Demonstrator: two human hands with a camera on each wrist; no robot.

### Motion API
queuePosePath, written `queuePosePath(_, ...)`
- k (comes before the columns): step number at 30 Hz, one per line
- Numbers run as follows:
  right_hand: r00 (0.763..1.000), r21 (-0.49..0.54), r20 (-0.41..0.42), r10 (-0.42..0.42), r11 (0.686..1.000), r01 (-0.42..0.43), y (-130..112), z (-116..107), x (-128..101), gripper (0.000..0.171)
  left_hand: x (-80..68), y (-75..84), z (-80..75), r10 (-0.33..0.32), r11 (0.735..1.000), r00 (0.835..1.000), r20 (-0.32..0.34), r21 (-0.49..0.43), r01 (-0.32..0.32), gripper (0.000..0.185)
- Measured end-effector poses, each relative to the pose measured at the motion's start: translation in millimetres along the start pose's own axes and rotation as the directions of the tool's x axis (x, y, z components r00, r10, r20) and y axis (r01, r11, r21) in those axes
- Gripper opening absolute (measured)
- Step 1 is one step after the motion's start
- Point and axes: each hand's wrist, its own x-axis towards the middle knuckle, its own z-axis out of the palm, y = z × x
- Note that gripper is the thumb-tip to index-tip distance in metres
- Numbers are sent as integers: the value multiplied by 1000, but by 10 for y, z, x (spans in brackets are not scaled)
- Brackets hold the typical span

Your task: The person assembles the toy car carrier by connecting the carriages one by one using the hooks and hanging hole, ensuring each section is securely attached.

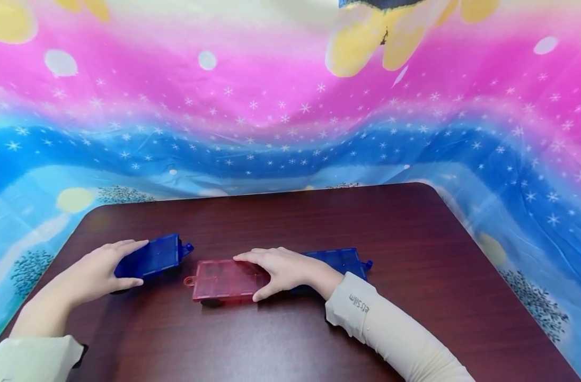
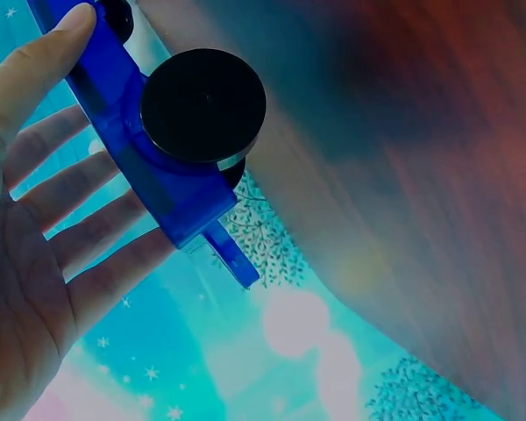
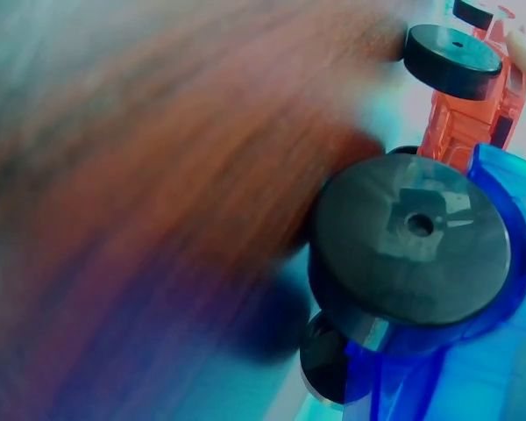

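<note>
My left hand [image 1: 92, 270] grips a translucent blue toy cart [image 1: 159, 257] by its sides, thumb on the near side and fingers on the far one. A small blue hook [image 1: 187, 248] juts from its right end, and a black wheel [image 2: 203, 105] shows on its side in the left wrist view. With thumb and fingers spread across it, my right hand [image 1: 285, 270] holds a translucent red toy cart [image 1: 219, 278]. A ring [image 1: 189, 281] sticks out of the red cart's left end. Behind my right wrist is a second blue cart [image 1: 340, 259], partly hidden.
The carts are over a dark reddish-brown wooden table [image 1: 290, 345] with rounded far corners. A patterned pink and blue cloth [image 1: 271, 95] hangs behind it and along both sides. The second blue cart's large black wheel [image 3: 412, 246] fills much of the right wrist view.
</note>
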Motion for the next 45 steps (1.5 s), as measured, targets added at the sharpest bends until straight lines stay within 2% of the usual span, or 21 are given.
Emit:
queuePosePath(7,1000,6,-7,-7,1000,7,18,4,-8,87,-154,-47,67,-7,1000,1000,19,13,7,84)
queuePosePath(13,1000,11,-13,-13,1000,14,15,6,-21,87,-248,-37,115,-11,1000,998,69,22,10,84)
queuePosePath(22,1000,11,-12,-15,1000,15,8,5,-24,88,-276,36,195,4,1000,996,93,22,-6,82)
queuePosePath(45,1000,-3,-11,0,1000,0,-6,-11,-13,86,-280,131,213,29,999,998,55,23,-30,83)
